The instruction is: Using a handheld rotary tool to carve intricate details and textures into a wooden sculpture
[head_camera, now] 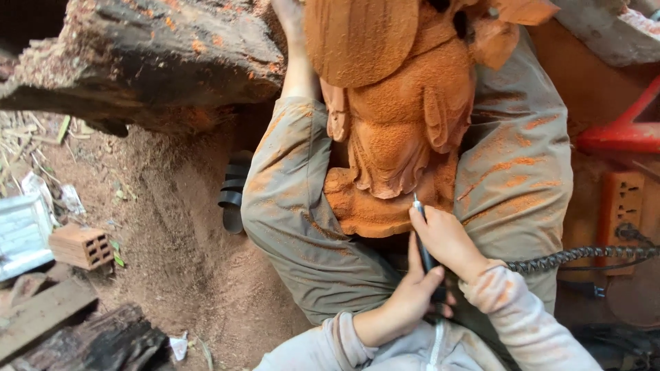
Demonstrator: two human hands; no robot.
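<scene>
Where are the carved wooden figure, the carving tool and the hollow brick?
carved wooden figure (402, 130), head view, on its dusty middle.
carving tool (421, 233), head view, on its shaft near the tip.
hollow brick (81, 246), head view, on its holed face.

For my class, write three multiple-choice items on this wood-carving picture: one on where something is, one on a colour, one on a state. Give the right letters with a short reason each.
1. Where does the wooden figure rest?
A. On the person's lap
B. On a shelf
C. On the brick

2. What colour is the dust on the trousers?
A. White
B. Orange
C. Blue

3. How is the rotary tool held?
A. Lying loose on the ground
B. By one hand only
C. By both hands

Answers:
1 A, the figure lies between the thighs.
2 B, orange streaks cover the cloth.
3 C, the left hand and the right hand both grip it, tip at the figure's base.
</scene>
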